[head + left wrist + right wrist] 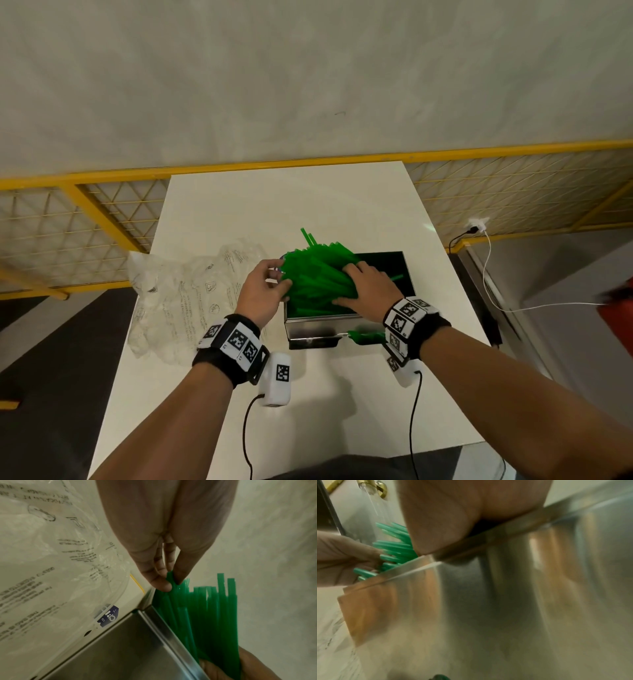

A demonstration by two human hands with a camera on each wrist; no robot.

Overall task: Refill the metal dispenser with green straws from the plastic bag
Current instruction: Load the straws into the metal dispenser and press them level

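The right hand (370, 289) curls over the bundle of green straws (315, 270), thumb on the near side. The left hand (262, 291) pinches the straw ends between thumb and fingertips. Beneath both grips sits the open metal dispenser (318, 329) — straws partly in, slanted, ends poking past the pinch. The plastic bag (185, 294), just outside the left hand, looks emptied — settling the bundle flat remains.

On the white counter (308, 205), right of its middle, stands the rectangular metal dispenser (315, 330). The green plastic straws (315, 274) lie heaped in it, their ends jutting past its left rim. There my left hand (260, 291) pinches them, and my right hand (366, 287) grips the heap from above. The clear crumpled plastic bag (185, 291) lies left of the dispenser, reaching the counter's left edge.
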